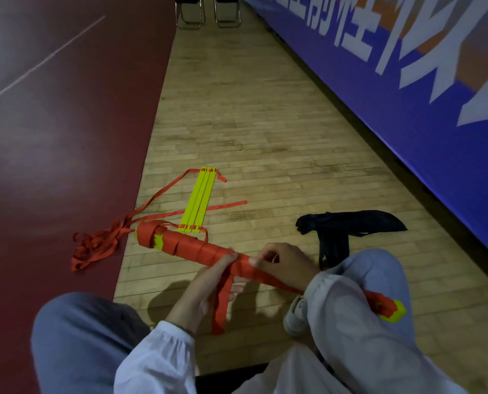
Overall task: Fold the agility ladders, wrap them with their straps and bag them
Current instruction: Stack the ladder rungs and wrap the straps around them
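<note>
Head view: left hand (208, 282) and right hand (279, 261) both pinch flat red strap (221, 305) around the cylindrical ladder bundle (186, 245).

Wrapped ladder bundle (191, 247) across the wooden floor (265, 123) before the knees, second folded ladder (198, 199) just behind it, loose straps (95, 245) left, bag (348, 226) right, chairs (207, 11) far behind

Two folding chairs (207, 11) stood far off on the wooden floor (251, 109), a blue banner (407, 89) lining its right edge.
</note>
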Tool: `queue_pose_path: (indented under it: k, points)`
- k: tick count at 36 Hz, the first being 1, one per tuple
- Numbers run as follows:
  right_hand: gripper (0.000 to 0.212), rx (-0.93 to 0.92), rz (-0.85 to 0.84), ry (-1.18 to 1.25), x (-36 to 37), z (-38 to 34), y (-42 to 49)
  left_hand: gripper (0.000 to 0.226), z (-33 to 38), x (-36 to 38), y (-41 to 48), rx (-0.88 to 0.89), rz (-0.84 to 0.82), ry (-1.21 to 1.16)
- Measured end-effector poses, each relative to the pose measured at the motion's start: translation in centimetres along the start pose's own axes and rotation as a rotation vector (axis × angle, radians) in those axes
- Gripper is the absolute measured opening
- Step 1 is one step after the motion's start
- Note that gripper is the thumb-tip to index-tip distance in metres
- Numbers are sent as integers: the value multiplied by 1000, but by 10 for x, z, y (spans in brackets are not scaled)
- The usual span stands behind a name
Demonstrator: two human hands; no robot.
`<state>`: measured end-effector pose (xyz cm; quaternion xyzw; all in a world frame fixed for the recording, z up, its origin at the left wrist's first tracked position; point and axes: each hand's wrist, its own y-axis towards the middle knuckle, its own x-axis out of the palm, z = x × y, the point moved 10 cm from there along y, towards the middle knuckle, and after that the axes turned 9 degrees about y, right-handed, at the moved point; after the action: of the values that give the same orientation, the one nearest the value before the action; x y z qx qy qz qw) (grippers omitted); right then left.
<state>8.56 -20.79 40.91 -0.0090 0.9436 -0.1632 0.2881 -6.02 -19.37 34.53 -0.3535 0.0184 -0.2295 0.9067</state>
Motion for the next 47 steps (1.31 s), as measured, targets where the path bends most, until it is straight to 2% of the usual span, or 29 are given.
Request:
queue_pose_path:
  k: [7,11,14,18,23,27,29,32,35,42,47]
  points:
    - [57,88,-207,-57,12,13,5,43,7,0,-5,40,-21,37]
    - [77,160,-264,31,16,18,3,46,10,-1,-4,49,-25,69]
    - [68,173,-269,77,17,18,3,47,12,0,-6,62,-37,70]
    - [69,166,-210,111,14,18,3,49,15,2,-8,74,-54,58]
    - [47,145,-167,160,12,16,4,61,13,4,-8,45,-88,52]
    - [69,133,-62,172,6,17,5,69,10,6,-8,21,-102,40]
    - [71,135,-24,166,4,18,6,65,9,7,-7,12,-98,32]
    - [51,139,15,142,4,18,5,57,10,7,-5,14,-99,12]
    - [44,146,65,105,3,17,1,48,12,7,-5,32,-100,-18]
    - [46,108,158,-51,-1,-1,-9,29,16,4,-9,46,-23,-64]
    - [50,109,129,-50,2,-2,-9,25,15,0,-8,29,-11,-63]
